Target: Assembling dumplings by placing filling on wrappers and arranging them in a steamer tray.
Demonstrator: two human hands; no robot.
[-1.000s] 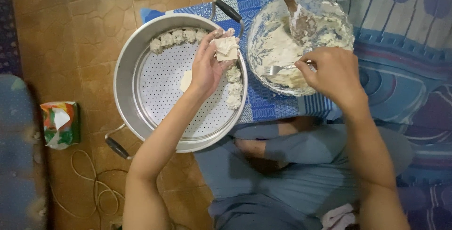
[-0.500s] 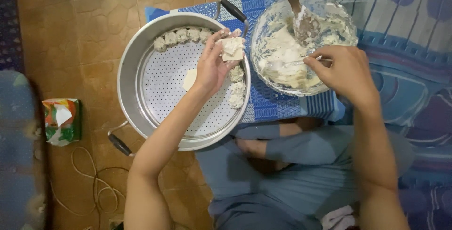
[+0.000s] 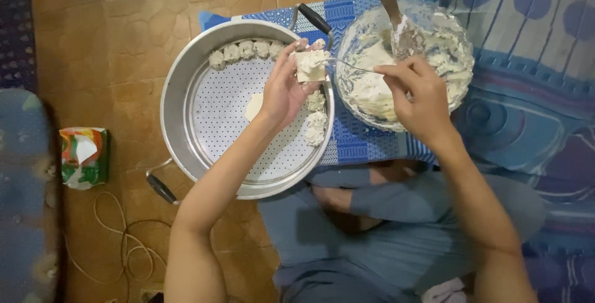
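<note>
Over steamer pan (image 3: 186, 86): L hand (image 3: 282, 89) w/ wrapper (image 3: 310, 65).

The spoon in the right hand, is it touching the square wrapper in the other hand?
Touching. The head view shows the spoon in the right hand with its tip lying on the dumpling wrapper held in the left hand.

One package is showing: a small, soft, crumpled wrapper packet (image 3: 85, 157) is lying on the brown tiled floor (image 3: 105, 36) at the left. It is roughly rectangular, coloured green, orange, red and white, with its white top torn open. It is sitting well apart from the steamer pan, just above a loose pale cable (image 3: 118, 250). No signs or screens are showing.
</note>
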